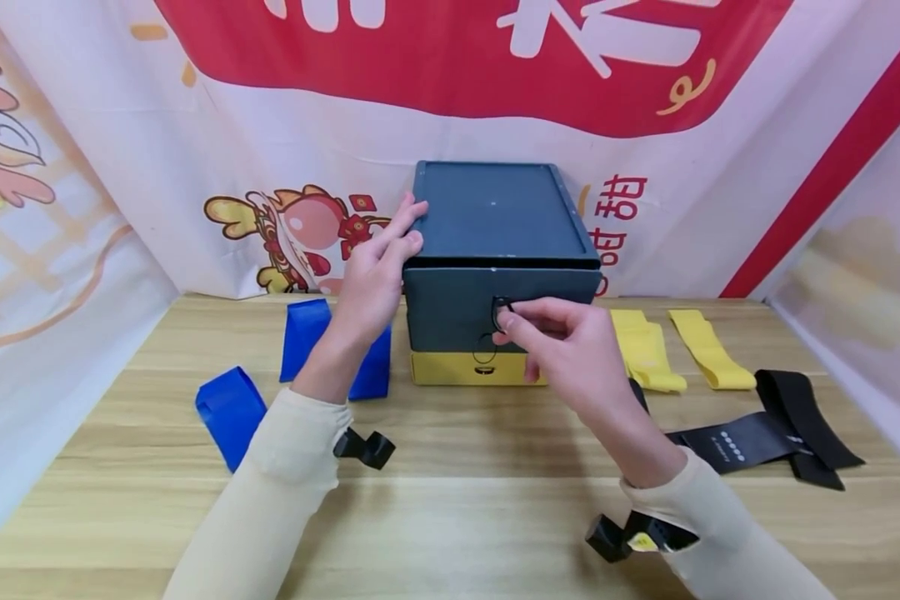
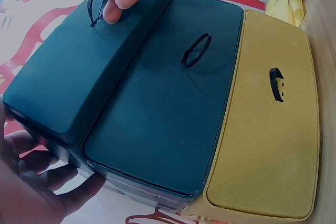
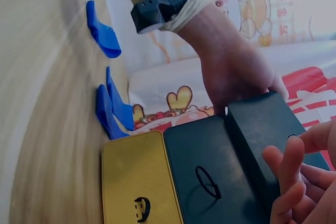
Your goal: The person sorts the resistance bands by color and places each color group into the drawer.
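A small drawer cabinet point(image 1: 498, 208) stands at the back of the table, with two dark teal drawers over a yellow drawer point(image 1: 450, 368). Its top drawer point(image 1: 446, 308) juts out past the middle drawer point(image 2: 157, 103), leaving a dark gap under the cabinet's top edge. My right hand point(image 1: 573, 346) pinches the black loop pull point(image 2: 90, 6) on that top drawer between thumb and fingertips. Against the cabinet's left side my left hand point(image 1: 371, 279) rests, fingers spread and fairly straight. Another black loop point(image 2: 185, 57) hangs on the middle drawer, and a black pull point(image 2: 274, 85) sits on the yellow one.
Blue bands point(image 1: 228, 412) lie on the table left of the cabinet. To the right are folded yellow bands point(image 1: 708, 350) and black bands point(image 1: 735, 442), one with white print. A printed red and white cloth point(image 1: 390, 133) hangs right behind the cabinet.
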The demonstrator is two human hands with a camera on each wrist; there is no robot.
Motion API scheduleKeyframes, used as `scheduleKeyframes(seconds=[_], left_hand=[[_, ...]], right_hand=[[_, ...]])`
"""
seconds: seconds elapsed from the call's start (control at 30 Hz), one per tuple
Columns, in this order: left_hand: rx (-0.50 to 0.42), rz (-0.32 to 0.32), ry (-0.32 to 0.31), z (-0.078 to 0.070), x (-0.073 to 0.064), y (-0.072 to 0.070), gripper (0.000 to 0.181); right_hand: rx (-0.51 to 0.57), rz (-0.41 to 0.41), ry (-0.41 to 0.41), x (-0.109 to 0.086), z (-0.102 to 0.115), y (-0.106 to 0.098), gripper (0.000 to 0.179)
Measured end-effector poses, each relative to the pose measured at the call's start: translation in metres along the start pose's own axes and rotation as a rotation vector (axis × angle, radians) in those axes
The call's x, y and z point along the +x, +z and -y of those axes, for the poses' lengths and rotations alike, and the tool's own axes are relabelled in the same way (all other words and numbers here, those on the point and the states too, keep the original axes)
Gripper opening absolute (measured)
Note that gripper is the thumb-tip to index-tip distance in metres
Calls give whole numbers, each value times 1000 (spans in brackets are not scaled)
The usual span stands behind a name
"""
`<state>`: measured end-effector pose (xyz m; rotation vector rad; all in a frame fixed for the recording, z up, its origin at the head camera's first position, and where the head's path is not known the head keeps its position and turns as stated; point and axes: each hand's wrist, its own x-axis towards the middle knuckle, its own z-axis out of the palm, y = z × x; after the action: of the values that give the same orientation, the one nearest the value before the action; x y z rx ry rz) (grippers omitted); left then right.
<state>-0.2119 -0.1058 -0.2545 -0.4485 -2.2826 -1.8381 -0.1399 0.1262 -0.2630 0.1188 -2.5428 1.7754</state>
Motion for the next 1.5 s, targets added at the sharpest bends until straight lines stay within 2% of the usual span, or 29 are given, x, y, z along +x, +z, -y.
scheduleKeyframes(seconds=[0.37,0.6,0.87,1.2,1.5], left_hand=[[-6,-8,13,1,-1,-1,48],[-59,-5,16,2,-1,-4,47],[-136,4,-7,5,0,-10,55],[-132,28,-3,4,2,-8,55],[-128,23,-3,3,2,-6,55]], right_hand=[[2,11,39,-14,1,0,28],[8,25,21,-19,1,-1,27],[9,47,30,-25,2,-2,27],[6,44,23,-32,2,-6,27],[3,68,10,-41,3,-10,27]])
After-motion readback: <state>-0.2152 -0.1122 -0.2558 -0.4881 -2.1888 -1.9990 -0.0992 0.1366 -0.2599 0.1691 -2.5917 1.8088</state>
